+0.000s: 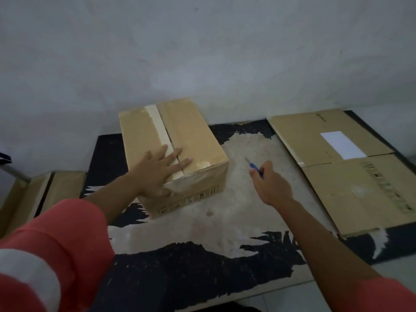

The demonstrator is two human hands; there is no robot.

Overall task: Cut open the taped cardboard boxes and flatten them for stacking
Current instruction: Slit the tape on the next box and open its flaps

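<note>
Cardboard box (180, 140), brown, stands on the worn black-and-grey surface (202, 262), back-left of centre, close to the wall (202, 52). A pale tape strip (157, 129) runs front to back along its top seam. L hand (157, 174) lies flat on the box top at the near edge, fingers (174, 154) straight & spread across the seam, gripping nothing. R hand (272, 185) is just right of the box, apart from it, curled round a blue-handled cutter (255, 168). The blade tip points up-left toward the box w/o touching it. Can't tell if that hand rests on the surface or is above it. Flattened cardboard (351, 190) lies on the right side of the surface, w/ a white label (343, 145) on its far panel. A second box (29, 199) sits at far left beside the surface edge, partly out of view, w/ a dark gap down its top. Orange-red sleeve (56, 244) on the L arm has a white band.
</note>
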